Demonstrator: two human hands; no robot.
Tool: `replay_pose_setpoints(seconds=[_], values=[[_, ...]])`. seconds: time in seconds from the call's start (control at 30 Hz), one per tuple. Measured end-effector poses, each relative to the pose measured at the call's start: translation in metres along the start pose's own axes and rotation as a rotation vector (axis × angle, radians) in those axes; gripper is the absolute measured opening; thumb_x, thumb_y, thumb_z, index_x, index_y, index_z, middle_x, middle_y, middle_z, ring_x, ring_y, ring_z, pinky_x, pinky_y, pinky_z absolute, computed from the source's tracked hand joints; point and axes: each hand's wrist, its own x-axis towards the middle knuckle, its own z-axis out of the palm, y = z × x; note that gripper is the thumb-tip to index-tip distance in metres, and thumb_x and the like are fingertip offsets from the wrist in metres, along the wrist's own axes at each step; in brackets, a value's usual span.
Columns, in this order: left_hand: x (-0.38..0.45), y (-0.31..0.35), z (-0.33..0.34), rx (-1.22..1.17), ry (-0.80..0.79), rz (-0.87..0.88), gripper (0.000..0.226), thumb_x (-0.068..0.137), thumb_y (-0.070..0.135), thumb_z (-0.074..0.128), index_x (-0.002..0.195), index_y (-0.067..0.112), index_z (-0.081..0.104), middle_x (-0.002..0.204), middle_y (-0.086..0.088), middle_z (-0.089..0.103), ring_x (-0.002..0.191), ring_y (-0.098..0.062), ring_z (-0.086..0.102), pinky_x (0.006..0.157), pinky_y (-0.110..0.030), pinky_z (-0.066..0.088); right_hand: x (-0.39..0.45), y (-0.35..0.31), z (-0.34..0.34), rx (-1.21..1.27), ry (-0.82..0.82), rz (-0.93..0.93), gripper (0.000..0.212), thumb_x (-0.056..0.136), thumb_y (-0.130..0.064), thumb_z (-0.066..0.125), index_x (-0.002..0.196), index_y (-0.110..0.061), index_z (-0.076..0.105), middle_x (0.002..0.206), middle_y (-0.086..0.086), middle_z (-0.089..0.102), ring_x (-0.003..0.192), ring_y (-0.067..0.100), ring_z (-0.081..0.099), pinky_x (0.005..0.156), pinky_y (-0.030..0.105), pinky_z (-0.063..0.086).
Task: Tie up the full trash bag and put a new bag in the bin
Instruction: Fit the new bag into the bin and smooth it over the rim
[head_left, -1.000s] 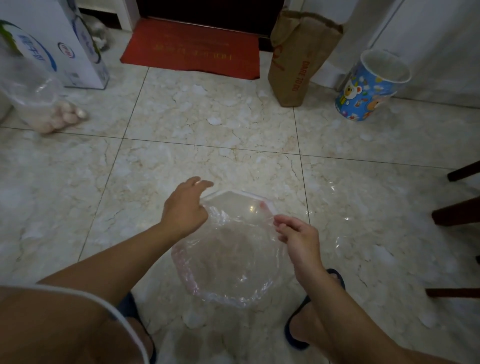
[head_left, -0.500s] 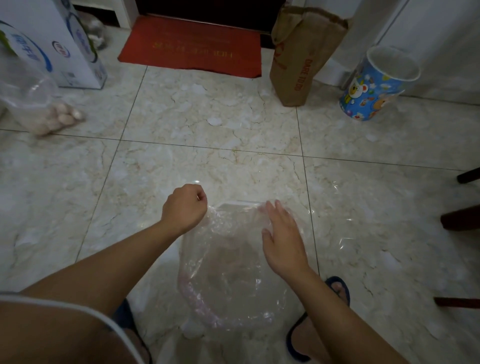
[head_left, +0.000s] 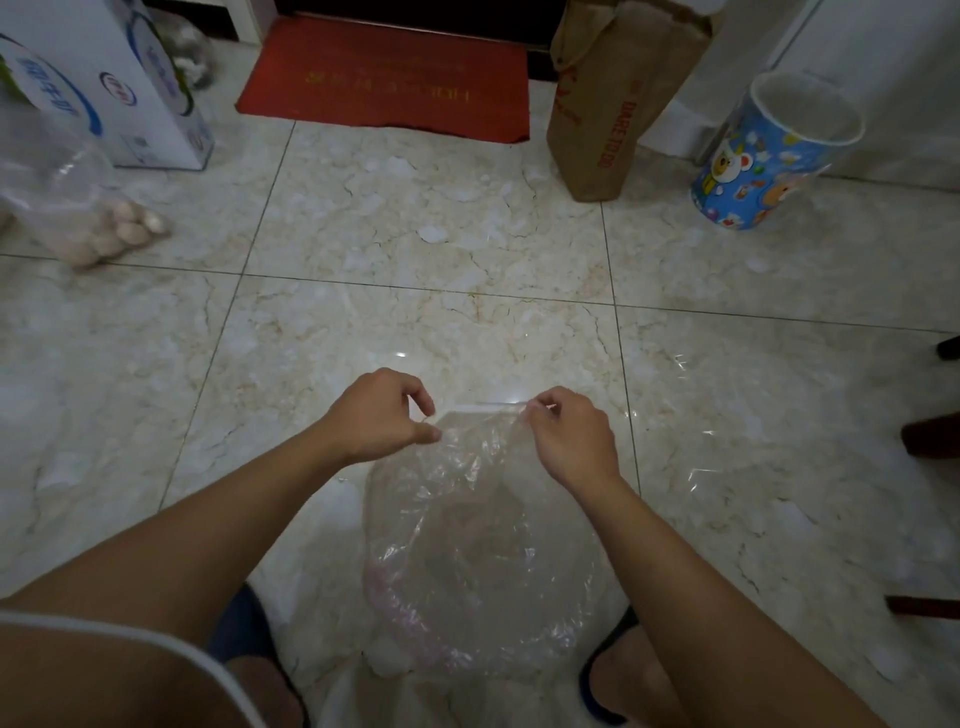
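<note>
Where marble floor tiles (head_left: 467, 218) are running to a red doormat (head_left: 384, 83), clear bag (head_left: 483, 545) hanging mouth-up, lengthwise toward the feet, left hand (head_left: 379, 415) and right hand (head_left: 569, 436) each pinching its rim, blue bin (head_left: 769, 156) standing far right

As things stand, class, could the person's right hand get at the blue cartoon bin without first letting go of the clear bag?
Probably not. The right hand pinches the clear bag's rim, and the blue cartoon bin stands far off across bare floor; nothing blocks the way, but it looks beyond arm's reach.

Glossy marble-patterned floor tiles (head_left: 467, 218); thin, crinkled clear plastic bag (head_left: 483, 545); matt brown paper bag (head_left: 613, 104); red fibrous doormat (head_left: 384, 83).
</note>
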Motion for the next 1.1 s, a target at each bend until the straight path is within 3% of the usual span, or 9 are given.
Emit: replay_pose_setpoints(seconds=[0.13,0.27,0.37,0.43,0.53,0.67,0.73,0.87,1.1], values=[[0.004,-0.006,-0.008,-0.073,0.008,0.001,0.006,0.078,0.015,0.078,0.083,0.017,0.079,0.047,0.009,0.06,0.047,-0.008,0.056,0.062,-0.023,0.049,0.011,-0.002,-0.007,-0.062,-0.03,0.039,0.025,0.093,-0.035,0.053,0.098,-0.023,0.074,0.084,-0.002,0.07,0.073,0.018,0.064,0.066,0.029,0.05],[0.007,-0.011,-0.012,-0.097,-0.005,-0.007,0.004,0.079,0.023,0.078,0.078,0.019,0.078,0.077,-0.001,0.075,0.075,-0.016,0.07,0.08,-0.037,0.058,0.018,0.002,-0.012,-0.127,-0.069,-0.005,0.026,0.092,-0.034,0.052,0.094,-0.025,0.076,0.084,-0.003,0.072,0.075,0.019,0.066,0.069,0.03,0.052],[0.005,-0.005,-0.013,-0.186,-0.118,-0.033,0.033,0.069,0.04,0.083,0.092,0.018,0.073,0.084,0.0,0.073,0.075,-0.014,0.07,0.066,-0.027,0.054,0.021,0.007,-0.012,-0.13,-0.106,-0.029,0.031,0.093,-0.039,0.051,0.11,-0.027,0.074,0.109,-0.001,0.074,0.094,0.022,0.068,0.081,0.032,0.052],[0.003,-0.003,-0.015,-0.104,-0.164,-0.02,0.04,0.063,0.039,0.087,0.094,0.02,0.072,0.085,0.0,0.073,0.075,-0.013,0.069,0.06,-0.021,0.048,0.021,0.009,-0.014,-0.138,-0.13,-0.057,0.036,0.094,-0.04,0.051,0.122,-0.028,0.068,0.122,-0.002,0.07,0.102,0.019,0.067,0.086,0.032,0.051],[0.002,-0.004,-0.019,0.098,-0.182,0.009,0.032,0.064,0.028,0.089,0.092,0.019,0.073,0.078,0.004,0.073,0.07,-0.009,0.07,0.064,-0.021,0.051,0.018,0.009,-0.016,-0.206,-0.148,-0.213,0.033,0.097,-0.034,0.052,0.125,-0.025,0.067,0.123,-0.001,0.067,0.105,0.018,0.064,0.089,0.032,0.049],[0.004,-0.01,-0.022,0.053,-0.157,0.002,0.005,0.075,0.013,0.08,0.078,0.016,0.078,0.063,0.008,0.071,0.057,-0.002,0.066,0.056,-0.016,0.049,0.016,0.005,-0.015,-0.189,-0.198,-0.402,0.027,0.095,-0.028,0.06,0.121,-0.026,0.068,0.124,-0.004,0.064,0.109,0.014,0.06,0.095,0.032,0.048],[0.006,-0.012,-0.022,-0.008,-0.132,-0.012,0.007,0.079,0.01,0.075,0.074,0.014,0.077,0.065,0.005,0.072,0.055,0.0,0.065,0.056,-0.016,0.049,0.018,0.0,-0.012,-0.165,-0.189,-0.381,0.023,0.093,-0.026,0.063,0.114,-0.024,0.072,0.114,-0.006,0.071,0.102,0.011,0.064,0.093,0.03,0.051],[0.009,-0.018,-0.016,-0.162,-0.109,-0.068,0.01,0.083,0.006,0.067,0.076,0.006,0.073,0.069,-0.01,0.074,0.06,-0.014,0.066,0.072,-0.033,0.056,0.026,-0.005,-0.007,-0.088,-0.135,-0.286,0.011,0.091,-0.021,0.066,0.095,-0.022,0.076,0.09,-0.009,0.075,0.085,0.005,0.066,0.076,0.019,0.05],[0.01,-0.031,0.0,-0.304,-0.052,-0.175,0.012,0.088,0.01,0.065,0.08,0.002,0.07,0.067,-0.015,0.07,0.056,-0.018,0.059,0.065,-0.03,0.048,0.041,-0.008,-0.005,0.081,-0.317,-0.114,0.013,0.09,-0.014,0.061,0.079,-0.016,0.068,0.077,-0.006,0.065,0.072,0.009,0.059,0.062,0.02,0.042]])
